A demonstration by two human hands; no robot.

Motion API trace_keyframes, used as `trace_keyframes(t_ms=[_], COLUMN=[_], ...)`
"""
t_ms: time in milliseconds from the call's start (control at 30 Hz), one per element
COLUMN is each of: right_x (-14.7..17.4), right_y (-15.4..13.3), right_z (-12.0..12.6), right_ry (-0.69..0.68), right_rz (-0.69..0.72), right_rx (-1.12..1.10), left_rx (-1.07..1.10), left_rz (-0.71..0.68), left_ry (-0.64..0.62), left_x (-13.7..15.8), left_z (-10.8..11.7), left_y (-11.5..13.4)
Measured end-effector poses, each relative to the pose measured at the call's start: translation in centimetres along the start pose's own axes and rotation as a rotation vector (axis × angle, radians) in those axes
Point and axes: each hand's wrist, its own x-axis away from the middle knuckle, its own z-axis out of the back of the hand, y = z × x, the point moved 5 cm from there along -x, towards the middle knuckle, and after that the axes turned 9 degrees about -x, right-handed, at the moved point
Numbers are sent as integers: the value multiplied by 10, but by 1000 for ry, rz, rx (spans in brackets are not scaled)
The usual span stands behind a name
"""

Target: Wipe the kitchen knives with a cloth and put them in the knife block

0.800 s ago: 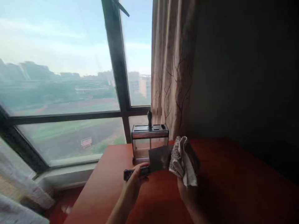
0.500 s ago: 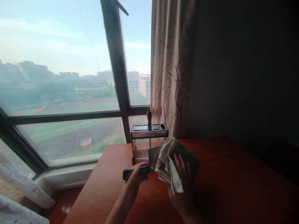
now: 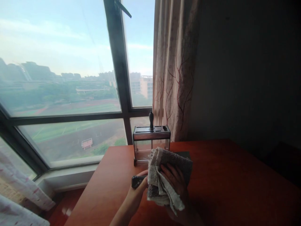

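Note:
My left hand [image 3: 138, 188] grips the dark handle [image 3: 137, 181] of a cleaver held over the red-brown table [image 3: 230, 188]. My right hand [image 3: 175, 182] presses a folded grey-white cloth [image 3: 162, 179] around the cleaver's wide blade. The cloth hides almost the whole blade; only a dark corner [image 3: 184, 154] shows behind it. Just beyond the hands stands a clear knife block [image 3: 151, 144] with a slotted metal top, and one dark knife handle [image 3: 151, 120] sticks up from it.
The table sits in a corner against a big window [image 3: 66, 94] with a dark frame. A patterned curtain [image 3: 174, 69] hangs behind the knife block. The wall to the right is dark. A pale curtain [image 3: 16, 194] shows at the lower left.
The cloth has slid left along the blade toward the handle and now covers nearly all of it. The cleaver has shifted slightly right and nearer to me.

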Motion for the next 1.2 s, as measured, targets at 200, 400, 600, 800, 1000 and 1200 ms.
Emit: trace_keyframes(t_ms=[200,400,600,800,1000,1200], right_x=[1,2,-12,-10,3,18], right_y=[19,21,-6,-7,16,47], right_z=[19,21,16,10,15,31], right_ry=[95,169,-3,-59,5,282], right_rz=[-295,-349,-222,-159,-260,-459], right_rx=[-27,-31,-123,-134,-108,-71], left_rx=[-36,-58,-35,-3,-6,13], left_rz=[-40,-54,-16,12,-14,-52], left_ry=[-58,-49,-19,33,-67,-88], left_x=[-3,-3,-4,-5,-6,-9], left_z=[0,-2,2,7,0,6], left_y=[5,10,-3,-12,-6,0])
